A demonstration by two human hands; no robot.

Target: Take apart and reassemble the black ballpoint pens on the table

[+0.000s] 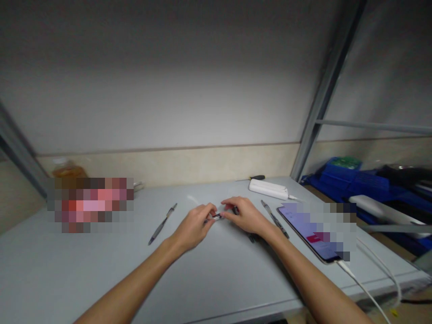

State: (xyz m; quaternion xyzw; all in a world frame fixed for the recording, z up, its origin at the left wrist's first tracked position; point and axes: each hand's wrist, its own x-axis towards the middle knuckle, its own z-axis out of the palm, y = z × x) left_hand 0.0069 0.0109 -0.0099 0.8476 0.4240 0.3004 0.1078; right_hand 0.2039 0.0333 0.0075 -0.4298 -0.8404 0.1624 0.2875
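Over the middle of the table, a dark and clear pen (216,217) lies across the gap between my hands. My left hand (195,225) is closed, its thumb and fingertips pinching the pen's left end. The thumb and fingers of my right hand (245,217) are closed at its right end. Something dark shows under the right fingers, too small to make out. Left of my hands lies a grey pen (162,224), and to the right is another pen (275,219). A dark object (251,237) is partly hidden beneath my right wrist.
A phone (308,236) with a white cable lies right of my right forearm. Behind it are a white power bank (268,189) and a screwdriver (257,177). A blurred-out pinkish item (94,204) and a bottle (69,170) stand at the left. Metal posts frame the table.
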